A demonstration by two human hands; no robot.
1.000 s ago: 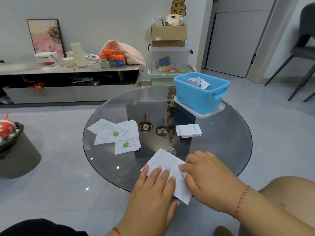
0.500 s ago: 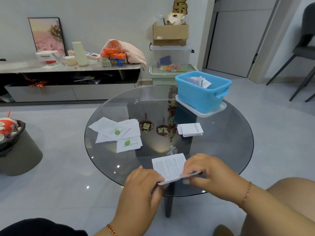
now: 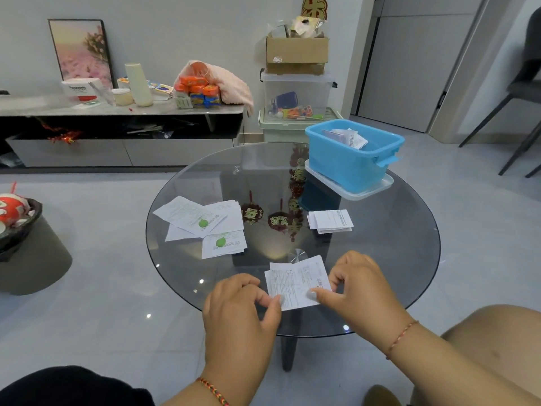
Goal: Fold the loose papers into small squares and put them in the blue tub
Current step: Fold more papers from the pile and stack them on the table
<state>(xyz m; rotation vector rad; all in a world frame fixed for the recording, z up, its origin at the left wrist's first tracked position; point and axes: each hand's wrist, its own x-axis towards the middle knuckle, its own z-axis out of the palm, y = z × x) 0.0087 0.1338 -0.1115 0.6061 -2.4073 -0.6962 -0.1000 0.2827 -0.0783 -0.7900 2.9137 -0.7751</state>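
Fingers of the left hand curl in, with the thumb tip pinching the lower left edge of the folded paper. The right hand mirrors it: its thumb presses down on the paper's lower right corner, the other fingers curled loosely above the right edge. The paper lies flat on the near part of the round glass counter, between the two hands. It is white, covered in fine black print, and doubled over unevenly, so that a second layer peeks out along the top and right, with a line of larger characters running down the right side.

Farther out, a small stack of folded squares sits near the middle right of the glass. To the left, loose papers lie overlapping, two of them showing a green leaf mark. At the far right edge the blue tub stands on a clear lid, with several folded sheets inside, one showing a barcode. Red hanging ornaments reflect in the glass.
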